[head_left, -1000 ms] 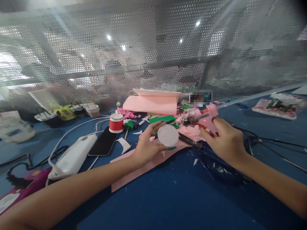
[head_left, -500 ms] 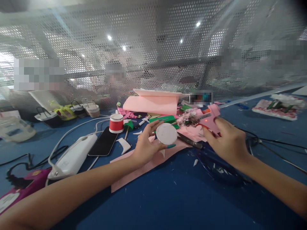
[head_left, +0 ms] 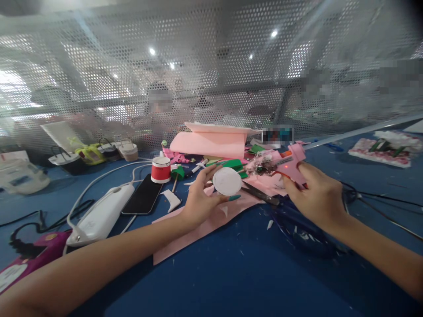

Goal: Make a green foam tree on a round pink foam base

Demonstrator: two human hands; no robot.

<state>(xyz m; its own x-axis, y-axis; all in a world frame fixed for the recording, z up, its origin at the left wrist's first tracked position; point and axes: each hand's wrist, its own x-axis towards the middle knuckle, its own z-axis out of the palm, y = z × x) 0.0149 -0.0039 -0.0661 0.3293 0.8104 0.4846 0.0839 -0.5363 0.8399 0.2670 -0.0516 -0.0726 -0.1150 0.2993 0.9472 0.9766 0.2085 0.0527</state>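
Between the fingers and thumb of my left hand is a white round disc, its flat face turned toward me. My right hand is wrapped round the handle of a pink glue gun, which has a small red light on its side. The gun's front end points left, above the paper scraps and to the right of the disc; clear, stringy glue clings around it. Under my left hand lies a sheet of pink paper. Scissors rest on that paper, partly hidden behind the disc.
A red and white cup stands beside a black phone. Left of them lies a white power strip with cables. Folded pink paper sits at the back, before a perforated metal screen. Small containers stand back left.
The disc and my left hand have shifted very slightly left and up. My right hand has moved slightly right with the glue gun. Both grips look the same.
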